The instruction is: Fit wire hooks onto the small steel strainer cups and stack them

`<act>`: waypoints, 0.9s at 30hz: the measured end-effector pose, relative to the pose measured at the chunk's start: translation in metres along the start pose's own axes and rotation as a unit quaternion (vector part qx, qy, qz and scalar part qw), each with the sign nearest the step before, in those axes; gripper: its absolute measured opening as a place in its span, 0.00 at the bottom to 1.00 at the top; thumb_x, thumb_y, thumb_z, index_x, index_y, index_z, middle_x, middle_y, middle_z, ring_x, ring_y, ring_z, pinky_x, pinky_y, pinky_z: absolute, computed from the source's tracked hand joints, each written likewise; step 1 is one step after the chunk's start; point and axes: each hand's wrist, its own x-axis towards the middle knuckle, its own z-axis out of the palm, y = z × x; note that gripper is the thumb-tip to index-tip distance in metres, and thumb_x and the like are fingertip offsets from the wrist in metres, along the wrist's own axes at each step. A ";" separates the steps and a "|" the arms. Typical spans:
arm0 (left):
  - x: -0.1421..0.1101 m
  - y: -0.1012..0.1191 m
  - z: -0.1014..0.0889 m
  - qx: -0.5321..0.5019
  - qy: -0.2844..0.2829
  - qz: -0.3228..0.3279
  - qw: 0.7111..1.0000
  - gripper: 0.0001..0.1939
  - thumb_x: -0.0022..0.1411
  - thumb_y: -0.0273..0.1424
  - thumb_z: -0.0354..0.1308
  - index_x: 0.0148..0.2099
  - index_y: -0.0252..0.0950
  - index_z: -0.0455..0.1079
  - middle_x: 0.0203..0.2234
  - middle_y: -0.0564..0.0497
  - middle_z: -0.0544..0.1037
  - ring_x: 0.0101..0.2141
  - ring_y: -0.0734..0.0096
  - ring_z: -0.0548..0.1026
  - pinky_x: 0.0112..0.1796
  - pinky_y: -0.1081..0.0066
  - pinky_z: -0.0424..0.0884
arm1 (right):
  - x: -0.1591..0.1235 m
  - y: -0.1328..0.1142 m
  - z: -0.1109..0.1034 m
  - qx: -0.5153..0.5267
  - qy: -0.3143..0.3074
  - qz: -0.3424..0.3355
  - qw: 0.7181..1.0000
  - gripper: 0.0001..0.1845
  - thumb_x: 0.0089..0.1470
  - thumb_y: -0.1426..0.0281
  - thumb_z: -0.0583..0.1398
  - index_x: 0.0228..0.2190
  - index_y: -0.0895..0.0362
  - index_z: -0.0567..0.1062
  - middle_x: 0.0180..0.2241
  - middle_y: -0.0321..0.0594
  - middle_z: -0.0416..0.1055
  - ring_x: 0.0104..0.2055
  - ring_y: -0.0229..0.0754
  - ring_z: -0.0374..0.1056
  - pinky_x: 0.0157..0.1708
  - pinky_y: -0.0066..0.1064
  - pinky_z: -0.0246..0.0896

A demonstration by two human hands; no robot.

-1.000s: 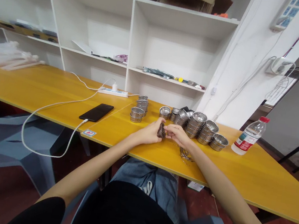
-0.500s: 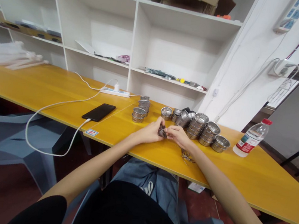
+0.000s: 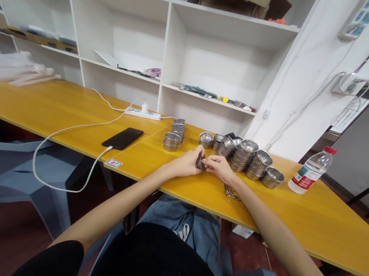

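Note:
My left hand is closed around a small perforated metal cup, held tilted just above the table. My right hand pinches at the cup's right edge; any small part between its fingertips is too small to make out. Most of the cup is hidden by the fingers. Below my right wrist lies a loose pile of thin metal wire pieces. Behind the hands stand stacked perforated metal cups and a shorter stack. More cups stand to the left.
On the yellow table, a black phone is plugged into a white cable. A white power strip lies behind it. At the right stands a water bottle with a red cap. White shelves rise behind the table.
Both hands stay in nearly the same place around the cup. The stacks and the wire pieces have not moved.

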 end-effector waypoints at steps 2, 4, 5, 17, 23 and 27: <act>0.000 0.001 0.000 -0.009 -0.002 -0.009 1.000 0.22 0.52 0.27 0.64 0.42 0.41 0.53 0.32 0.58 0.68 0.31 0.72 0.68 0.33 0.71 0.62 | -0.001 -0.001 -0.003 -0.018 -0.013 -0.006 1.000 0.21 0.46 0.54 0.73 0.20 0.59 0.77 0.21 0.34 0.68 0.22 0.31 0.54 0.24 0.28 0.46; 0.000 0.002 0.001 -0.019 -0.001 -0.018 1.000 0.23 0.52 0.28 0.65 0.41 0.41 0.53 0.32 0.58 0.69 0.31 0.71 0.68 0.33 0.71 0.62 | -0.003 -0.004 -0.008 -0.050 -0.040 -0.018 0.998 0.21 0.49 0.53 0.71 0.23 0.59 0.80 0.20 0.34 0.68 0.21 0.31 0.55 0.24 0.28 0.48; 0.000 0.003 0.001 -0.021 0.003 -0.022 1.000 0.23 0.51 0.28 0.65 0.41 0.41 0.53 0.32 0.57 0.69 0.31 0.71 0.68 0.33 0.71 0.63 | -0.004 -0.007 -0.011 -0.066 -0.051 -0.026 0.996 0.21 0.50 0.52 0.71 0.24 0.60 0.81 0.20 0.35 0.69 0.21 0.32 0.57 0.24 0.29 0.50; 0.000 -0.002 0.002 -0.015 0.008 -0.017 1.000 0.24 0.50 0.30 0.68 0.40 0.41 0.54 0.33 0.56 0.71 0.32 0.69 0.70 0.33 0.70 0.63 | -0.007 -0.017 -0.021 -0.128 -0.099 -0.058 0.985 0.18 0.47 0.55 0.73 0.29 0.58 0.85 0.32 0.41 0.79 0.26 0.38 0.70 0.33 0.34 0.67; 0.000 0.002 0.005 -0.054 -0.015 0.006 0.998 0.25 0.53 0.34 0.69 0.41 0.41 0.53 0.36 0.55 0.72 0.33 0.70 0.71 0.34 0.70 0.65 | -0.007 -0.011 -0.016 -0.123 -0.100 -0.026 0.987 0.19 0.44 0.55 0.73 0.26 0.59 0.83 0.28 0.40 0.77 0.25 0.38 0.71 0.32 0.34 0.69; -0.001 0.005 0.004 -0.050 -0.017 0.002 0.999 0.25 0.53 0.34 0.69 0.41 0.41 0.53 0.36 0.55 0.72 0.34 0.69 0.71 0.35 0.70 0.65 | -0.006 -0.010 -0.018 -0.117 -0.105 -0.018 0.987 0.19 0.44 0.56 0.74 0.29 0.59 0.83 0.29 0.40 0.77 0.26 0.39 0.70 0.30 0.34 0.68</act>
